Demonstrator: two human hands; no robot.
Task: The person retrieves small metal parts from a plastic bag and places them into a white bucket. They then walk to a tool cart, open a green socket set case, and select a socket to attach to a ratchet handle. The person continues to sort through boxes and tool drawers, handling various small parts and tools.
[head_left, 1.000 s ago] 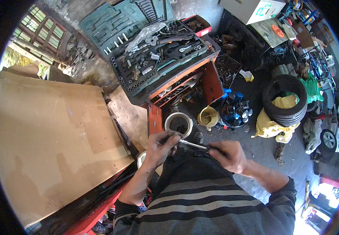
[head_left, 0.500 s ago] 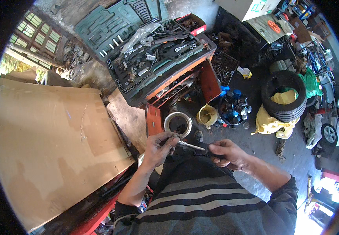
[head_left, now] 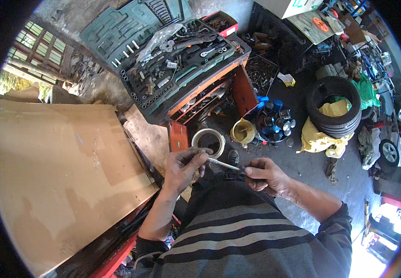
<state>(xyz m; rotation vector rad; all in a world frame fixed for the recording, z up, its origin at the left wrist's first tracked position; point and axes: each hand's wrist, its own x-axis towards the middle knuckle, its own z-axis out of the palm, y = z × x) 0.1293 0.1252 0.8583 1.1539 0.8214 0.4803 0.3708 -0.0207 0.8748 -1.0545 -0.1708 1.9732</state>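
Note:
In front of my waist, my right hand [head_left: 271, 177] is wrapped round the dark handle of a socket driver [head_left: 224, 165]. The driver's slim metal shaft points left, its left end slightly higher. At that end my left hand [head_left: 181, 172] is closed, thumb and fingers pinched by the tip; any small piece between them is hidden. Beyond both hands lies an open green socket set case [head_left: 189, 83], with sockets, ratchets and loose tools in it, on an orange tool cabinet [head_left: 209, 96].
A large cardboard sheet [head_left: 61, 176] covers the left side. On the floor ahead are a round pale-rimmed pan [head_left: 221, 147], a yellowish jug [head_left: 243, 131] and a cluster of blue and black containers [head_left: 274, 123]. A tyre [head_left: 334, 127] rests on yellow plastic at the right.
The view has shifted slightly, so the surroundings sit a little higher and further left. Both hands have risen slightly with the socket driver, whose shaft slants a bit more.

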